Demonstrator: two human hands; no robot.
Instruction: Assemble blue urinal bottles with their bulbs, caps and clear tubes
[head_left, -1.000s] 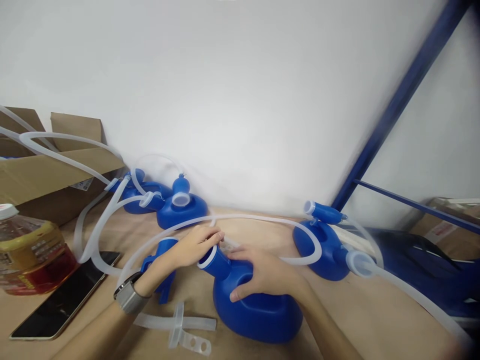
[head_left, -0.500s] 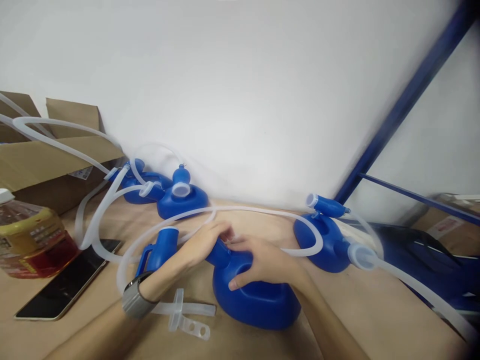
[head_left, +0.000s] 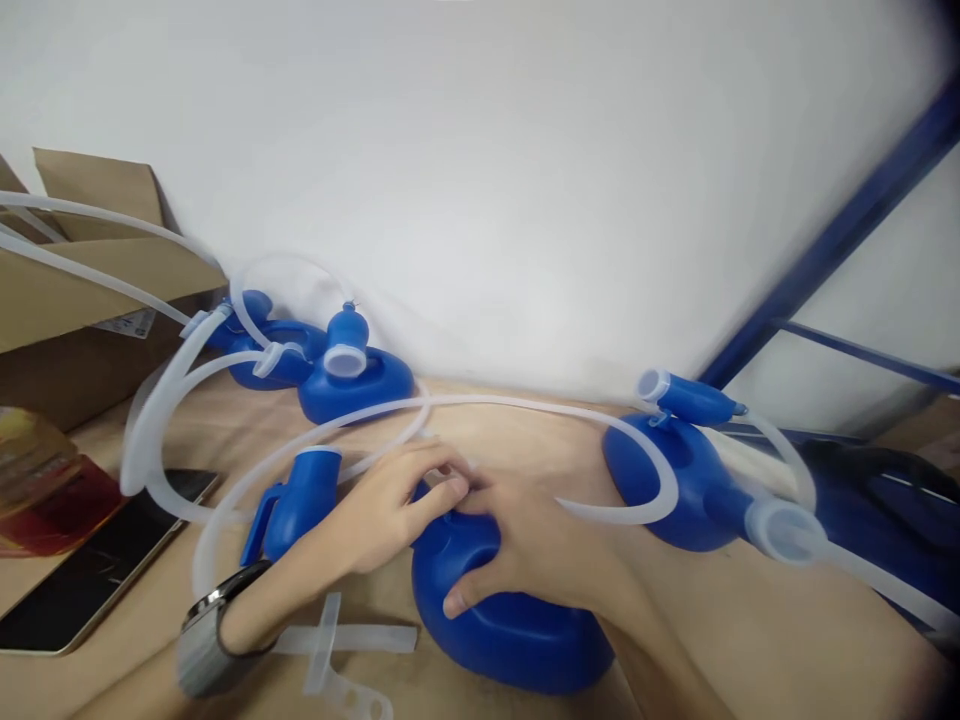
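A blue plastic bottle (head_left: 510, 620) lies on the tan table in front of me. My right hand (head_left: 540, 545) grips its handle, fingers curled through it. My left hand (head_left: 394, 505), with a watch on the wrist, closes over the bottle's neck, hiding the opening. A clear tube (head_left: 525, 410) arcs over both hands from the left to a second blue bottle (head_left: 675, 480) at the right. A blue spout piece (head_left: 296, 495) stands just left of my left hand. A clear flat plastic fitting (head_left: 337, 645) lies under my left forearm.
More blue bottles (head_left: 352, 375) with looping clear tubes sit at the back left by the white wall. A cardboard box (head_left: 75, 280) stands far left. A phone (head_left: 82, 575) and an oil bottle (head_left: 37, 475) lie at the left. A blue metal frame (head_left: 840, 240) rises at right.
My left hand has slid from the rim of the bottle's opening to cover the neck fully. The view has shifted closer and to the right; the right hand stays on the handle.
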